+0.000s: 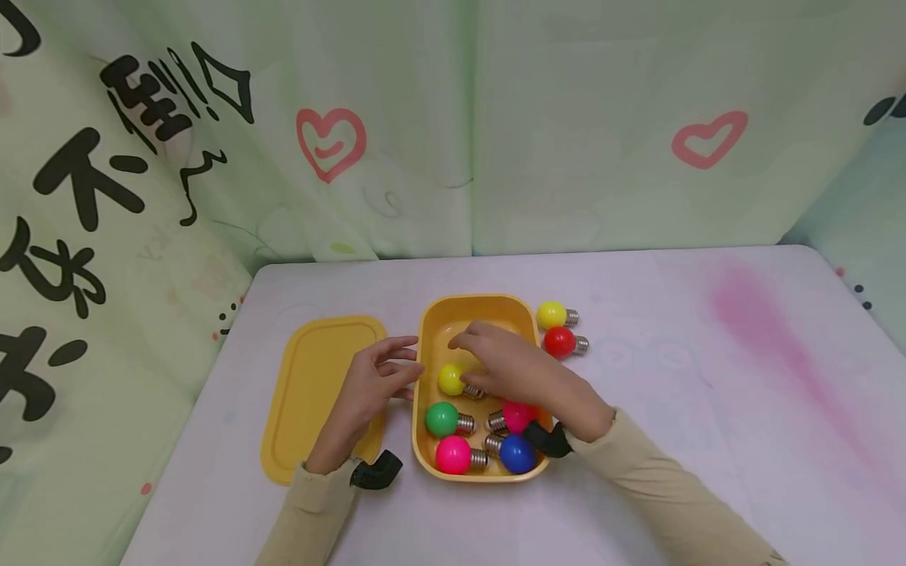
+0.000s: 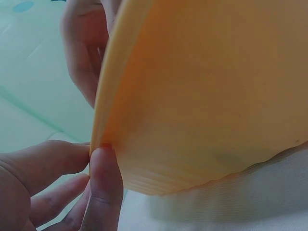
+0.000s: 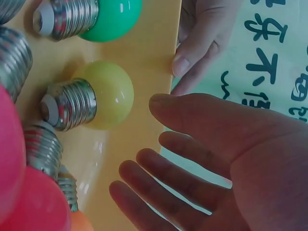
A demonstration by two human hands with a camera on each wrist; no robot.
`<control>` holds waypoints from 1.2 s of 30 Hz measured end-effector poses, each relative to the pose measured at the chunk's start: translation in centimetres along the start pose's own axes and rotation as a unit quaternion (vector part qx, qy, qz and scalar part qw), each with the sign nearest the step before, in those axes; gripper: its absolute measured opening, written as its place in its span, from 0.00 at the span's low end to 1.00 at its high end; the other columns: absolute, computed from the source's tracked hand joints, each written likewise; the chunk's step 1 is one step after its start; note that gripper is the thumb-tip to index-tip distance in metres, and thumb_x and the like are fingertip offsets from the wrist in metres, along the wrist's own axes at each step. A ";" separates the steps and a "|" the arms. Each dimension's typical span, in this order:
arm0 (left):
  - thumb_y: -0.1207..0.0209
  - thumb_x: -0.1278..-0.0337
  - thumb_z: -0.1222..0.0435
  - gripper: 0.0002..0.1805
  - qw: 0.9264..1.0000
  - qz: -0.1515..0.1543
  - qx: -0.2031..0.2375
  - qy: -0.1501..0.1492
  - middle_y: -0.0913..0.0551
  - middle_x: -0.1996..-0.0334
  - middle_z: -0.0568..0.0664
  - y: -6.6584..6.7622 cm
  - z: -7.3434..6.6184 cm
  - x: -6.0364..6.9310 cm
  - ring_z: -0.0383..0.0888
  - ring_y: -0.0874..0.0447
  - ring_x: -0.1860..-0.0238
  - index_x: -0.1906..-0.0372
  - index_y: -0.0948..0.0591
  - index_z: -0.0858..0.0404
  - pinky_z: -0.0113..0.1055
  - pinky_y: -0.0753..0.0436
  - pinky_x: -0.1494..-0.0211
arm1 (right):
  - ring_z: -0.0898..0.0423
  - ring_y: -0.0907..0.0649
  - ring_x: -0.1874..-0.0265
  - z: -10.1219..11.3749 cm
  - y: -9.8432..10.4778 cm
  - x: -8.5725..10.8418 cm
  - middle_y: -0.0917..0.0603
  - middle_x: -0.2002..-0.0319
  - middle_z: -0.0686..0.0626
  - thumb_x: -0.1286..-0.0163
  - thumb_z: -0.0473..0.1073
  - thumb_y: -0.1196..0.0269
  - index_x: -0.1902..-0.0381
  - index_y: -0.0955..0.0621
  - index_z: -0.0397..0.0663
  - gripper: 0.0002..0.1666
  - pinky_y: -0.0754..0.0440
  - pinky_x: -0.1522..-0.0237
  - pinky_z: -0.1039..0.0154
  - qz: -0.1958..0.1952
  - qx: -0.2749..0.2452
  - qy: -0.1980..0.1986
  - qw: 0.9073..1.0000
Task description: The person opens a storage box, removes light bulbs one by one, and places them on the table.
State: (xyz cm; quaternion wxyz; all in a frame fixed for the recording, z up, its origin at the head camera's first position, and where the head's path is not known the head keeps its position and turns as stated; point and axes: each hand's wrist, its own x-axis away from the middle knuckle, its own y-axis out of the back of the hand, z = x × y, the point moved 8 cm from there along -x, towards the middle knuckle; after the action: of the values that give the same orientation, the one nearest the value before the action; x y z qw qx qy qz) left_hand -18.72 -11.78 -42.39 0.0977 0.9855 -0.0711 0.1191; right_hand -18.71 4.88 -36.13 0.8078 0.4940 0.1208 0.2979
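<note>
Right hand [image 1: 499,358] above the yellow box [image 1: 442,318], fingers slack and apart, nothing in its grasp; a yellow bulb [image 1: 449,379] lies just under it, contact not clear. Left hand [image 1: 378,379] pinches the box rim on its side, thumb on the outer wall, apparently steadying. In the box, on the wearer's side of the right hand: green bulb [image 1: 442,420], pink bulb [image 1: 453,454], blue bulb [image 1: 517,453] and a reddish-pink bulb [image 1: 519,415]; part of an orange bulb [image 3: 83,222] shows below the right hand's wrist camera, probably inside too. Beyond the right hand, outside the box on the bench [image 1: 658,440]: yellow-globed bulb [image 1: 550,315], red bulb [image 1: 559,343]. Lid [image 1: 318,393] off, flat beneath the left hand. Tally: most inside, two out; sorting unfinished, direction not readable. If filling, two bulbs and the lid remain; if emptying, most remains.
</note>
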 end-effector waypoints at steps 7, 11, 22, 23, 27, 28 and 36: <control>0.33 0.41 0.67 0.25 1.000 -0.002 -0.008 -0.001 0.19 0.49 0.58 0.0 0.0 0.0 0.50 0.15 0.59 0.38 0.22 0.59 0.35 0.12 0.62 | 0.53 0.19 0.52 0.4 -1.3 -0.8 0.18 0.47 0.45 0.33 0.45 0.32 0.40 0.21 0.42 0.26 0.16 0.46 0.59 0.034 0.003 -0.005 0.999; 0.34 0.40 0.67 0.25 1.000 -0.002 -0.010 -0.003 0.19 0.49 0.59 0.0 -0.1 0.0 0.49 0.14 0.61 0.37 0.22 0.59 0.35 0.12 0.62 | 0.53 0.18 0.55 0.6 -1.9 -1.1 0.18 0.50 0.45 0.34 0.44 0.31 0.41 0.21 0.41 0.26 0.16 0.47 0.59 0.044 0.001 0.004 0.999; 0.34 0.40 0.67 0.25 1.000 0.002 -0.009 -0.003 0.19 0.49 0.59 0.0 0.0 0.0 0.47 0.15 0.62 0.37 0.23 0.60 0.36 0.12 0.62 | 0.53 0.20 0.59 0.5 -2.7 -1.4 0.17 0.55 0.46 0.35 0.41 0.31 0.43 0.20 0.42 0.23 0.16 0.48 0.58 0.054 0.006 0.005 0.998; 0.34 0.40 0.67 0.25 1.000 0.003 -0.009 -0.004 0.19 0.49 0.60 0.0 0.0 0.0 0.47 0.15 0.62 0.37 0.23 0.60 0.36 0.12 0.63 | 0.53 0.20 0.59 0.5 -2.7 -1.4 0.17 0.55 0.46 0.35 0.41 0.31 0.42 0.20 0.43 0.23 0.17 0.48 0.58 0.055 0.006 0.003 0.998; 0.34 0.40 0.67 0.25 1.000 0.003 -0.008 -0.005 0.19 0.49 0.59 0.0 0.0 0.0 0.47 0.15 0.62 0.37 0.23 0.60 0.35 0.12 0.63 | 0.53 0.20 0.58 0.6 -2.8 -1.5 0.17 0.55 0.47 0.34 0.41 0.32 0.42 0.21 0.43 0.23 0.17 0.46 0.57 0.059 0.001 0.004 0.998; 0.34 0.40 0.67 0.25 1.000 0.002 -0.008 -0.005 0.19 0.49 0.59 0.0 0.0 0.0 0.47 0.15 0.62 0.37 0.23 0.60 0.35 0.12 0.63 | 0.53 0.20 0.58 0.7 -2.9 -1.6 0.17 0.55 0.47 0.34 0.41 0.32 0.42 0.21 0.43 0.23 0.17 0.46 0.57 0.060 0.000 0.004 0.998; 0.34 0.40 0.67 0.25 1.000 0.000 -0.009 -0.004 0.19 0.49 0.59 0.1 0.0 0.0 0.47 0.15 0.61 0.37 0.22 0.59 0.36 0.12 0.62 | 0.53 0.19 0.58 0.8 -2.5 -1.7 0.17 0.54 0.46 0.35 0.40 0.31 0.42 0.20 0.43 0.23 0.17 0.47 0.58 0.052 -0.003 0.013 0.999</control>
State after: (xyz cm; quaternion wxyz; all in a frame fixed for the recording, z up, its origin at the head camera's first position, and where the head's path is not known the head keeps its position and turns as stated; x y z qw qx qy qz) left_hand -18.74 -11.85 -42.33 0.1062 0.9851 -0.0728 0.1141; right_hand -18.72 2.41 -38.10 0.7911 0.4930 0.1043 0.3467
